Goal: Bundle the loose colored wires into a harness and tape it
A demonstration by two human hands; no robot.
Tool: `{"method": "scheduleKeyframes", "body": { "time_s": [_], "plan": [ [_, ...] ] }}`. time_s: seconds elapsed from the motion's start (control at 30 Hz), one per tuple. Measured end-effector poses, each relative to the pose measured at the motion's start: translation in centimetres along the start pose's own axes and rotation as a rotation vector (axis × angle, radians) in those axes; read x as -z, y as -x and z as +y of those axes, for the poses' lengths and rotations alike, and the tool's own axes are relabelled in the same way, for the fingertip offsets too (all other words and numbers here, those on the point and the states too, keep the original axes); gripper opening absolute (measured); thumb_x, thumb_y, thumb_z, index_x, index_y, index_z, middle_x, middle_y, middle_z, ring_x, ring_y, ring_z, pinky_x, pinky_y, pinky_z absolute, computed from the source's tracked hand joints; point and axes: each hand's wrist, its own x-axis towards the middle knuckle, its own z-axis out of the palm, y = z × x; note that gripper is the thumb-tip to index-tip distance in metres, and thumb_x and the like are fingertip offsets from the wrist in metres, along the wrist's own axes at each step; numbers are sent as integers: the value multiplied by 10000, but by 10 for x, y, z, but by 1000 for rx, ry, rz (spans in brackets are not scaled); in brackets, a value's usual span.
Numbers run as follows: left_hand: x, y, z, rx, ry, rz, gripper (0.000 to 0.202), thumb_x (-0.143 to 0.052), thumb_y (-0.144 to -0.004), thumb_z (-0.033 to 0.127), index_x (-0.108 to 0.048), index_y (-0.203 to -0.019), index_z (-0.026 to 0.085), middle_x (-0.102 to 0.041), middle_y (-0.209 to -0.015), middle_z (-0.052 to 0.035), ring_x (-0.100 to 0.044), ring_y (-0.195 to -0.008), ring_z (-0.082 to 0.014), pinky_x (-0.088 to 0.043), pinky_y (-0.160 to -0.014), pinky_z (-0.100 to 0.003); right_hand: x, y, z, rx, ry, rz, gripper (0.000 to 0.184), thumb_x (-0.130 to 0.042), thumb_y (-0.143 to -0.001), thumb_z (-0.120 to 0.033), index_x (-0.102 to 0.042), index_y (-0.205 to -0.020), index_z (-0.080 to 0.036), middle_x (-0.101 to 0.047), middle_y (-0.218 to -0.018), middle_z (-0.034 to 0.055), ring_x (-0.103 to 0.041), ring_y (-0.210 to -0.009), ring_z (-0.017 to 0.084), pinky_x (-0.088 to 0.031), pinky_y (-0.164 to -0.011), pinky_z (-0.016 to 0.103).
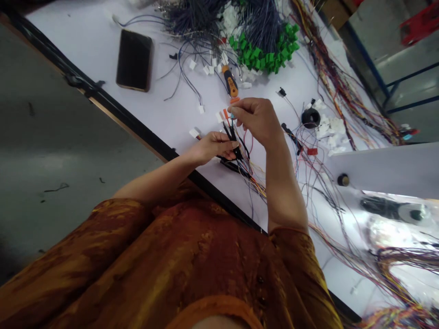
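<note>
My left hand is closed around a wire harness, where several black-sleeved branches come together near the table's front edge. White and orange connectors end some of these branches. Thumb and fingers of my right hand pinch a small light-blue connector on one branch, just above the left hand. A white connector on short wires sticks out to the left of my left hand. Beyond the fingertips lies an orange-and-black handled tool, its kind not clear.
A dark phone lies at the left on the white table. Green connectors on a bundle of dark wires are heaped at the back. A black tape roll stands right, beside white connectors. Long wire bundles run along the right side.
</note>
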Motion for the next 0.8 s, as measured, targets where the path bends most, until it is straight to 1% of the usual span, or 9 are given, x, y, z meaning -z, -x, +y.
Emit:
{"method": "scheduleKeyframes", "body": {
  "time_s": [0.13,0.33,0.47,0.57,0.6,0.67,0.73,0.8],
  "plan": [
    [-1,1,1,7,1,-6,235,-845,-753,326,-722,-711,131,-726,-626,-28,-696,-563,-107,-596,-608,-210,-1,-1,1,-20,-14,-3,118,-660,-905,-241,-703,-854,-144,-640,-703,-3,-561,-637,87,-484,-636,227],
    [1,0,0,-4,-6,-9,244,-835,-764,333,-717,-718,125,-727,-634,-26,-694,-567,-103,-589,-613,-211,-6,-6,4,-53,-39,1,111,-661,-904,-233,-706,-848,-148,-639,-716,-5,-543,-616,82,-478,-619,226],
    [4,0,-4,-48,-22,-23,300,-861,-729,405,-733,-753,135,-739,-652,-28,-703,-583,-107,-593,-619,-211,-11,-4,6,-31,-68,21,111,-646,-905,-244,-696,-868,-152,-640,-752,-12,-542,-604,71,-464,-587,203],
    [5,1,-8,-112,-61,14,363,-866,-698,492,-743,-759,155,-745,-662,-32,-706,-593,-116,-605,-636,-228,-8,11,16,-20,-92,84,147,-618,-934,-301,-680,-953,-169,-651,-816,-14,-536,-612,61,-441,-561,184],
    [5,2,-9,-139,-81,38,377,-863,-691,514,-745,-750,161,-747,-666,-34,-707,-597,-118,-608,-644,-233,-6,19,23,-37,-93,108,170,-607,-944,-328,-673,-960,-172,-647,-809,-14,-522,-599,58,-430,-549,181],
    [5,4,-10,-187,-138,75,384,-851,-692,537,-752,-735,169,-747,-673,-38,-709,-609,-124,-615,-662,-242,-3,37,37,-118,-72,120,232,-599,-954,-389,-657,-905,-170,-632,-746,-15,-485,-554,56,-397,-511,180],
    [3,7,-10,-228,-206,96,358,-831,-722,527,-768,-746,175,-747,-686,-39,-714,-633,-134,-622,-680,-256,-2,53,51,-248,-58,62,307,-616,-944,-450,-629,-823,-168,-621,-676,-13,-450,-506,56,-350,-460,181],
    [-1,11,-8,-296,-283,118,316,-806,-761,493,-774,-724,182,-752,-734,-45,-721,-689,-146,-626,-696,-265,-4,62,59,-384,-113,-52,354,-634,-930,-491,-603,-781,-172,-619,-632,-13,-415,-448,56,-294,-407,190]
  ]
}}
